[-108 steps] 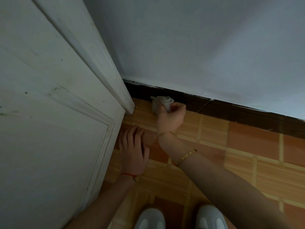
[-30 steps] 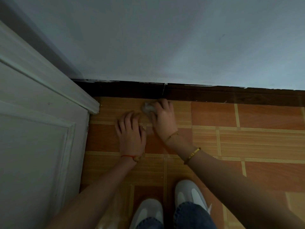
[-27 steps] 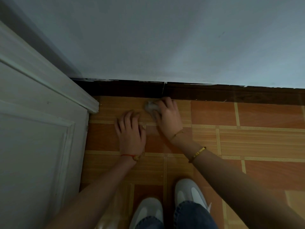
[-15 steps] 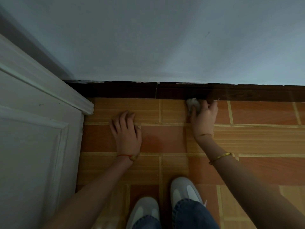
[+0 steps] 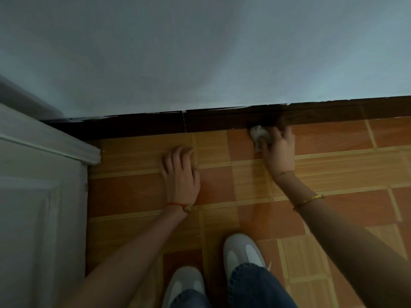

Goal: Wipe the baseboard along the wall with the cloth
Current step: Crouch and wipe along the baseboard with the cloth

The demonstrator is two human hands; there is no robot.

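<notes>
The right hand (image 5: 279, 150) grips the bunched cloth (image 5: 259, 135), fingers curled over it, and presses it against the foot of the dark baseboard (image 5: 222, 122). The left hand (image 5: 181, 174) lies flat on the tiled floor (image 5: 344, 170), fingers spread, bearing weight. Over the last second the right hand and cloth have travelled along the baseboard, from just beside the left hand to well apart from it. Judgement: the section near the white door (image 5: 33, 196) is wiped; the stretch beyond the right hand remains.
</notes>
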